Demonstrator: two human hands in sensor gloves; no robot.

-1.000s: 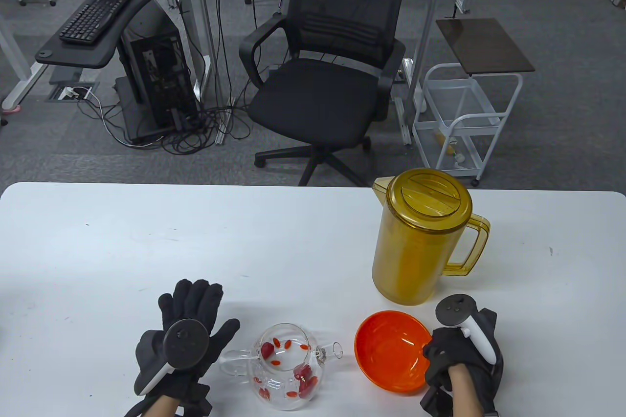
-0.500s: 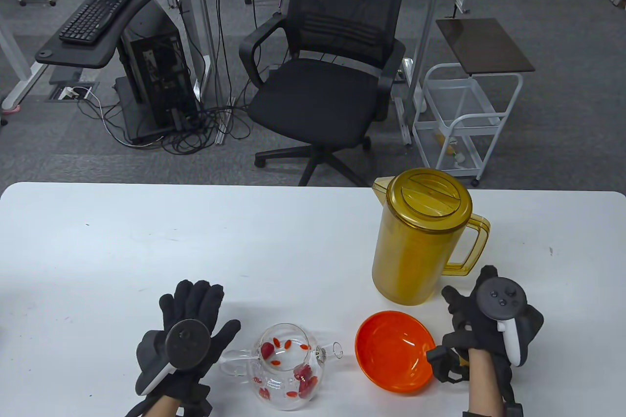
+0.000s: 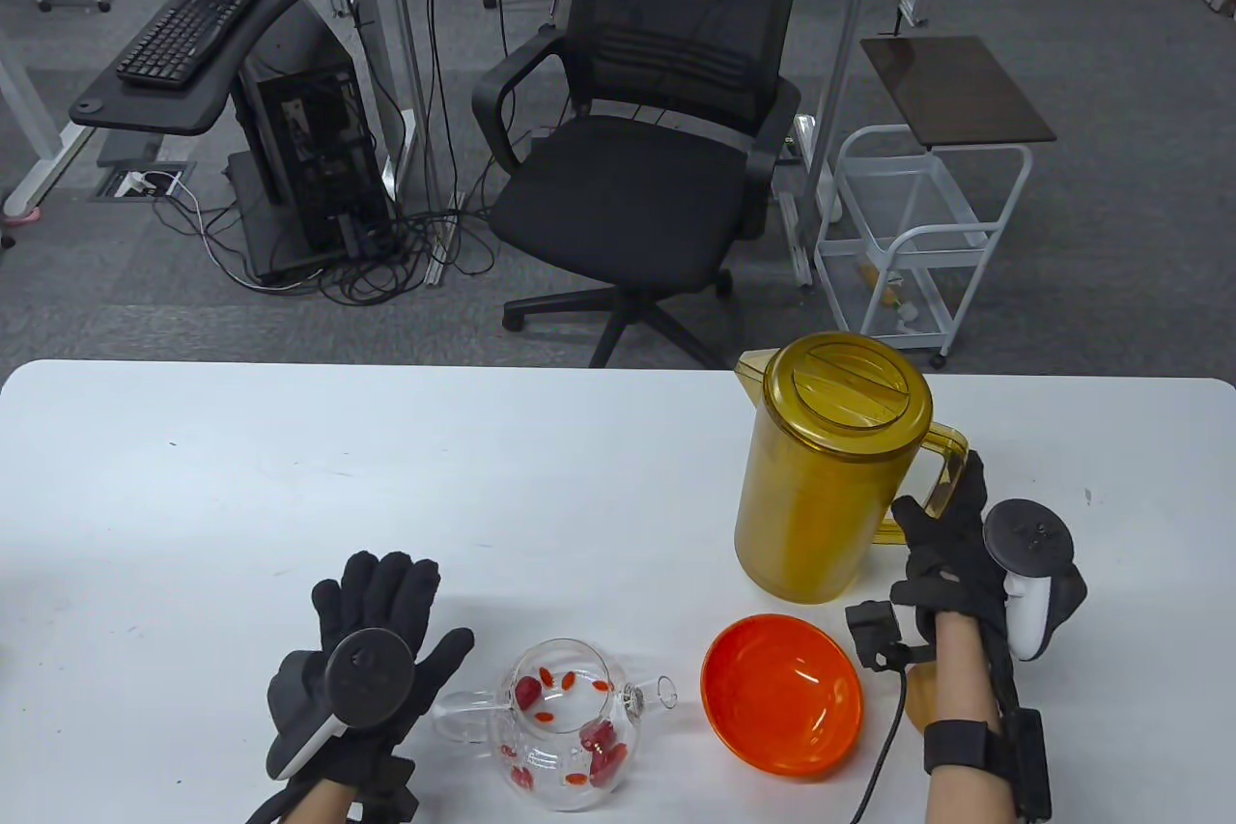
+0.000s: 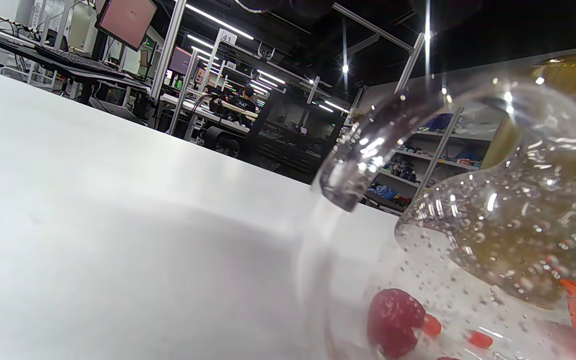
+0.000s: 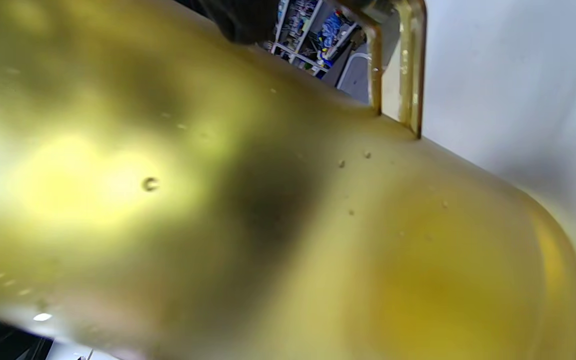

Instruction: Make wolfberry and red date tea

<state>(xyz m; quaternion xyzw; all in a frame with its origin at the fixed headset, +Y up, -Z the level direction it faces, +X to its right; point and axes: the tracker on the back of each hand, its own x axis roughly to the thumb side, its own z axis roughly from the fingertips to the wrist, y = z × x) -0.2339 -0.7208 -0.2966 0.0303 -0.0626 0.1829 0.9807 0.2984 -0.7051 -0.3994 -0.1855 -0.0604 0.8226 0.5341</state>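
Observation:
A glass teapot [image 3: 565,729] with red dates and wolfberries [image 3: 601,739] inside stands at the table's front edge, lid off. My left hand [image 3: 386,631] rests flat on the table with fingers spread, just left of the teapot handle [image 3: 456,716]. The left wrist view shows the teapot [image 4: 468,225] close up with a red date [image 4: 393,320] in it. A yellow lidded pitcher [image 3: 830,467] stands at the right. My right hand [image 3: 941,544] reaches up to its handle [image 3: 944,468], fingers extended at it and thumb spread. The pitcher [image 5: 268,200] fills the right wrist view.
An empty orange bowl [image 3: 782,694] sits between the teapot and my right forearm, just in front of the pitcher. The white table [image 3: 386,476] stretches left and back. An office chair [image 3: 657,167] and a white cart [image 3: 917,215] stand beyond its far edge.
My right hand let go of the orange bowl's rim and moved up and back to the pitcher handle. The bowl now lies flat. The left hand and teapot have not moved.

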